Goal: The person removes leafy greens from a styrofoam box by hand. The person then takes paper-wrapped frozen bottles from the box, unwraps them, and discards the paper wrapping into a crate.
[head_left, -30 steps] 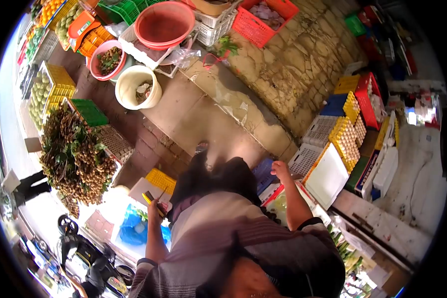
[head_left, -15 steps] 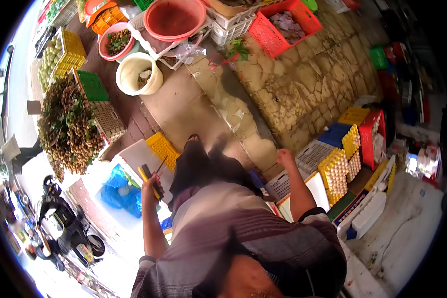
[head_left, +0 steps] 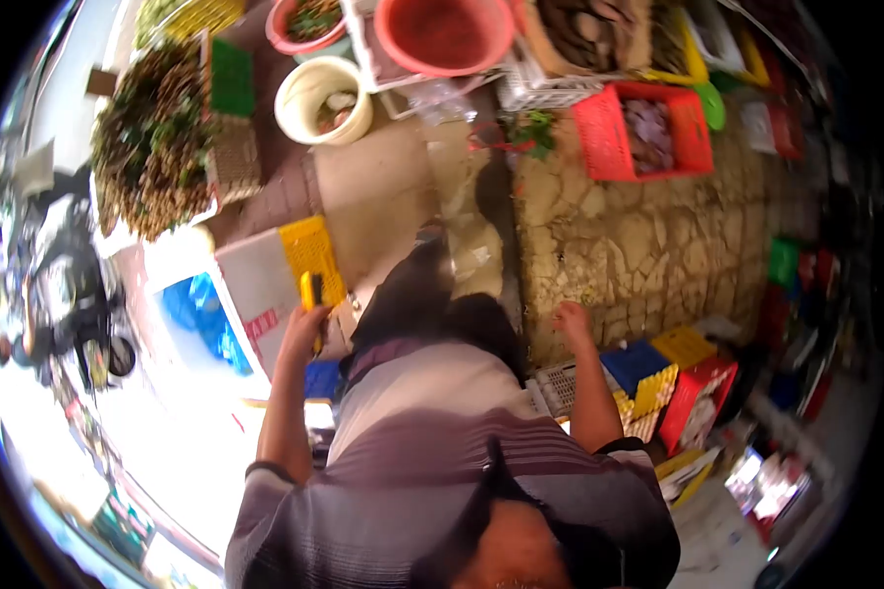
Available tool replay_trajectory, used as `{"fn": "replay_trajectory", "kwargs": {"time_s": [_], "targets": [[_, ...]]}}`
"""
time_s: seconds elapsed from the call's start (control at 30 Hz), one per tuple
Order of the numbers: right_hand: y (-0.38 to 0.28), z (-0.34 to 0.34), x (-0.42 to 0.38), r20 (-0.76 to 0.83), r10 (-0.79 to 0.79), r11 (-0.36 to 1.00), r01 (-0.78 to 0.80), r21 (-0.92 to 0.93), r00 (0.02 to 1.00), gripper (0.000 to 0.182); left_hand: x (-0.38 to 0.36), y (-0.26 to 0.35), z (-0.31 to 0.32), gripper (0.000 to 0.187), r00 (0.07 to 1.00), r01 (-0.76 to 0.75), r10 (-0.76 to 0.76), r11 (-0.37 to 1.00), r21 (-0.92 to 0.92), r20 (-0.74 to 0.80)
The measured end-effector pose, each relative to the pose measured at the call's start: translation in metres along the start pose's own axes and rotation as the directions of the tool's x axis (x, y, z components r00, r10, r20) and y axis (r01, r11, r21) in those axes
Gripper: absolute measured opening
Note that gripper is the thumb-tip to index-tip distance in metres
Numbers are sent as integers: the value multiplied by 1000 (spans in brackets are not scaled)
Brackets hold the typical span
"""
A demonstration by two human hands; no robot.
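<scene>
My left hand is closed around a yellow-and-black handled tool held upright; its exact kind is too blurred to make out. Behind it are a white box with red print and a yellow crate. On the other side, my right hand hangs with its fingers curled and nothing visible in them. It is above the stone paving, near a grey crate and a blue crate.
Ahead stand a white bucket, a red basin and a red crate. Bunches of brown fruit fill a stall at left, and a motorbike is beyond. Egg trays and another red crate line the right.
The whole view has turned, with left-side goods shifting up and the right-side crates shifting down. My left hand still grips the tool, now more upright. My right hand remains curled.
</scene>
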State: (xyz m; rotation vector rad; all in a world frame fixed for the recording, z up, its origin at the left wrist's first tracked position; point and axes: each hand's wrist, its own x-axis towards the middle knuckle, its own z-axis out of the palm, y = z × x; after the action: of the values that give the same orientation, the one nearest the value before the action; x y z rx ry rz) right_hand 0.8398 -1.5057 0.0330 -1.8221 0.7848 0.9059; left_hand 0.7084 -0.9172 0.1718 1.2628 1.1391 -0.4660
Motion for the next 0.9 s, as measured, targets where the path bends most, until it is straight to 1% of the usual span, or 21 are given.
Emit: {"fn": "replay_trajectory", "kwargs": {"time_s": [0.07, 0.1, 0.17, 0.2, 0.23, 0.27, 0.33, 0.37, 0.47, 0.5, 0.53, 0.57, 0.6, 0.67, 0.73, 0.77, 0.8, 0.83, 0.87, 0.9], "targets": [[-10, -10, 20, 18, -12, 998, 10, 64, 1000, 35, 5, 7, 25, 24, 1000, -4, 6, 998, 70, -27], [-39, -23, 19, 42, -30, 999, 28, 45, 999, 35, 0, 17, 38, 25, 998, -9, 11, 999, 35, -54], [-90, -23, 22, -15, -48, 993, 46, -109, 999, 33, 13, 20, 54, 26, 996, -27, 28, 1000, 14, -82], [-104, -25, 29, -38, -53, 980, 45, -194, 998, 32, 16, 16, 62, 26, 995, -35, 37, 999, 19, -88], [-105, -30, 50, 45, -86, 996, 84, 34, 995, 34, 12, 13, 69, 26, 994, -38, 41, 999, 25, -99], [-111, -40, 70, 58, -66, 998, 66, -8, 996, 34, 9, 14, 79, 26, 992, -37, 41, 999, 34, -119], [-142, -49, 104, 84, -35, 995, 42, -85, 996, 36, 1, 31, 110, 26, 985, -43, 52, 997, 57, -163], [-158, -51, 122, 84, -58, 975, 74, -210, 995, 32, 7, 25, 124, 26, 981, -40, 43, 999, 23, -187], [-173, -68, 197, 276, -171, 960, 224, -171, 946, 28, 17, 20, 183, 27, 960, -23, 14, 999, -30, -279], [-163, -68, 236, 338, -181, 968, 227, -102, 923, 26, 26, 11, 201, 25, 957, -31, -9, 991, -132, -289], [-159, -65, 274, 400, -199, 972, 232, -36, 895, 23, 37, 1, 222, 22, 960, -42, -4, 986, -160, -280], [-186, -61, 288, 375, -128, 971, 193, -139, 918, 22, 30, 30, 258, 19, 961, -19, -32, 983, -181, -274], [-212, -57, 292, 341, -48, 962, 136, -239, 939, 22, 30, 38, 286, 18, 959, 1, -53, 983, -181, -280], [-214, -59, 353, 340, -63, 908, 195, -370, 938, 22, 33, 45, 338, 16, 947, 13, -39, 996, -84, -319], [-209, -69, 405, 391, -74, 848, 264, -460, 918, 24, 31, 45, 376, 16, 954, 29, -41, 999, -43, -296], [-243, -59, 396, 318, -42, 821, 214, -529, 947, 25, 33, 44, 386, 16, 956, 36, -39, 999, -17, -292], [-238, -53, 418, 341, -65, 811, 249, -529, 938, 26, 34, 48, 398, 15, 950, 77, -86, 996, -42, -301], [-236, -49, 443, 365, -93, 797, 289, -530, 926, 26, 34, 40, 407, 17, 941, 111, -117, 993, -37, -317], [-232, -39, 472, 394, -121, 784, 331, -526, 911, 27, 36, 34, 414, 16, 941, 122, -121, 992, -17, -316], [-220, -30, 503, 402, -216, 702, 428, -569, 890, 29, 35, 31, 423, 19, 921, 149, -159, 987, -56, -356]]}}
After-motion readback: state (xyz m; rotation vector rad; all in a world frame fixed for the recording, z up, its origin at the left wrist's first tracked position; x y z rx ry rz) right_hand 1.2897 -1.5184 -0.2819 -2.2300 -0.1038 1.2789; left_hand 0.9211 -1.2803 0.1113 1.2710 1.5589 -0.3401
